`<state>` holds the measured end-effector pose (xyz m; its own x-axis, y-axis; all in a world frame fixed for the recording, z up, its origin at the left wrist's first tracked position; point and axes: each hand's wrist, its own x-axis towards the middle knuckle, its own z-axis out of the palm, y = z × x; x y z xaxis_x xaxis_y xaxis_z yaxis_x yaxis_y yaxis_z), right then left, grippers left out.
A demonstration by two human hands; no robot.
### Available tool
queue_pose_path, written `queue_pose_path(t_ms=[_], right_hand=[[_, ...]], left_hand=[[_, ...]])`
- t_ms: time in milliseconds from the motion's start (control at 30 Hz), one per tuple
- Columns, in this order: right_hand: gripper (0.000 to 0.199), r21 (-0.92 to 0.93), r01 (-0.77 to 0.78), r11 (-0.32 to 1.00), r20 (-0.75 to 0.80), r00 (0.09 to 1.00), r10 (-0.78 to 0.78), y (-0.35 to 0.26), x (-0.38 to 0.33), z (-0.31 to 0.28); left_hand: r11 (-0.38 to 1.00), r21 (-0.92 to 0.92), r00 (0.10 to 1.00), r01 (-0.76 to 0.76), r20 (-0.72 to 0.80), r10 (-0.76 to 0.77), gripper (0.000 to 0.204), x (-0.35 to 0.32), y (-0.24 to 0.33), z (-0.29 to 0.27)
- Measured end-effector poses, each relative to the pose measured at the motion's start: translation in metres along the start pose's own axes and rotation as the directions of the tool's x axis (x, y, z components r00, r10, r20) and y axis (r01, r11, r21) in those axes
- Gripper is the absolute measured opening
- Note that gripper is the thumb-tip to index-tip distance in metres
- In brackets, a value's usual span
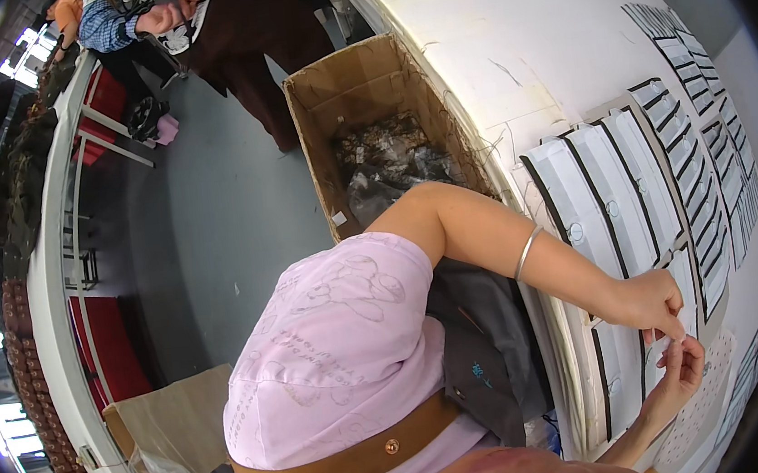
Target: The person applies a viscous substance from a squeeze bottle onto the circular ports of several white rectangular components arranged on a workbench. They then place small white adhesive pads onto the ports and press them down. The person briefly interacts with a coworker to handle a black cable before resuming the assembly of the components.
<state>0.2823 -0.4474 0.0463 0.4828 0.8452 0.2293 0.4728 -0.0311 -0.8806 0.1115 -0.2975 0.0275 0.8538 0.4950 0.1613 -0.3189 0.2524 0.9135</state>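
Observation:
My left hand (645,302), on the arm with a silver bangle (528,253), is closed in a pinch above the white table. Just below it in the picture, my right hand (682,370) pinches too, and its fingertips meet those of the left. Something small and pale seems to sit between them, too small to name. Under and beside the hands lie white paper sheets (619,377) edged with black strips. A pale round piece dotted with small holes (708,383) lies past my right hand.
More black-striped white sheets (607,192) cover the white table (509,69). An open cardboard box (346,80) with dark scraps and plastic stands against its edge. Beyond the grey floor (211,198), another person (242,49) stands. A long white-edged bench (44,214) lies on the left.

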Motion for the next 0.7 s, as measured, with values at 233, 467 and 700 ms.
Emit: queue_pose_path(t_ms=[233, 467, 700], right_hand=[[0.008, 0.002, 0.079, 0.997, -0.015, 0.997, -0.079, -0.020, 0.003, 0.025], [0.010, 0.015, 0.085, 0.996, 0.056, 0.995, -0.085, -0.019, 0.007, 0.031], [0.009, 0.054, 0.027, 0.998, 0.084, 0.996, -0.031, -0.025, 0.006, 0.036]], left_hand=[[1.000, -0.008, 1.000, 0.011, -0.028, -0.011, 0.030, -0.001, -0.003, -0.011], [0.995, 0.081, 0.998, -0.056, 0.027, 0.054, 0.032, -0.006, -0.003, -0.017], [0.966, 0.238, 0.995, -0.103, 0.040, 0.096, 0.036, -0.017, 0.007, -0.028]])
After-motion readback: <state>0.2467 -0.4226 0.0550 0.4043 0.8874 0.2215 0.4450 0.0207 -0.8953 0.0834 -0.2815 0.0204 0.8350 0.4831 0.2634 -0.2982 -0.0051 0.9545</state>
